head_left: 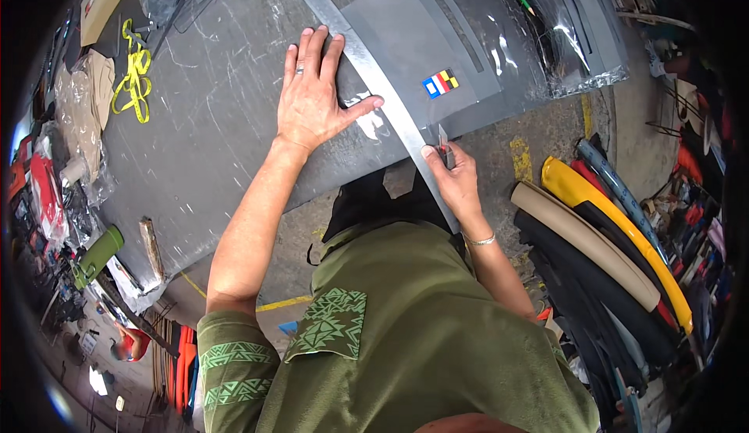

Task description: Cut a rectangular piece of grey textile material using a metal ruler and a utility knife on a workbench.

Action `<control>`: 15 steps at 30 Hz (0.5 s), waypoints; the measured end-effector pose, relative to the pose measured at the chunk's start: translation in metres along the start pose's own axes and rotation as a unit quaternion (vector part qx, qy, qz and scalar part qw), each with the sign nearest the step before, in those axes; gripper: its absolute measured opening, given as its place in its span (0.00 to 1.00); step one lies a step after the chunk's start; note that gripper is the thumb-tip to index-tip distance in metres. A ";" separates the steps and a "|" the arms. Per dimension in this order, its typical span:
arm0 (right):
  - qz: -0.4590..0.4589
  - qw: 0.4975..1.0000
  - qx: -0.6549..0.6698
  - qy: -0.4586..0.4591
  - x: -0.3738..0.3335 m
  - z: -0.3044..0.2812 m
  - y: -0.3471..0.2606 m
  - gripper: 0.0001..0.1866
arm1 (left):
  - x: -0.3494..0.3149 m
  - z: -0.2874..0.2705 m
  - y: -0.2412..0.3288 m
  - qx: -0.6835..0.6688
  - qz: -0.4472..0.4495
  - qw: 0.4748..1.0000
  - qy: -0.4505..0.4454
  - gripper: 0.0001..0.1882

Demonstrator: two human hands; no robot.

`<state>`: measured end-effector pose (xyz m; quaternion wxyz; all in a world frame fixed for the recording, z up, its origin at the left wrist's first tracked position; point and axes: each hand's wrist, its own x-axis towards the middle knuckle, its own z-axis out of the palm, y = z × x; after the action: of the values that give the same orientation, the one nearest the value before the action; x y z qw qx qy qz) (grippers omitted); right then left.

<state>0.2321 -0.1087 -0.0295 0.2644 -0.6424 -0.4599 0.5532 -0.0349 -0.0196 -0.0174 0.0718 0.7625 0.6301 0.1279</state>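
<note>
Left hand flat, open grip pinning metal straightedge; right hand grip closed on utility knife—best keep blade tight against edge, pressure steady.

I see a dark grey desk scored with pale scratches. On it the grey sheet carries a small blue, white, red, yellow and black striped sticker. Left of the sheet lies a yellow tape. Below it my olive green shirt shows light green triangle patterns.
</note>
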 end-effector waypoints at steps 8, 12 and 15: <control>0.017 1.000 0.000 -0.007 0.000 -0.001 0.004 0.11 | 0.001 -0.002 0.002 -0.016 -0.009 1.000 -0.017 0.59; 0.029 0.999 -0.001 -0.015 0.001 -0.003 0.004 0.12 | 0.001 -0.002 0.001 -0.019 -0.008 1.000 -0.016 0.59; 0.029 0.999 -0.001 -0.015 0.000 -0.002 0.003 0.12 | 0.001 -0.002 0.001 -0.019 -0.007 1.000 -0.016 0.59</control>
<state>0.2352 -0.1094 -0.0319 0.2409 -0.6472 -0.4458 0.5695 -0.0345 -0.0192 -0.0151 0.0973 0.7586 0.6316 0.1267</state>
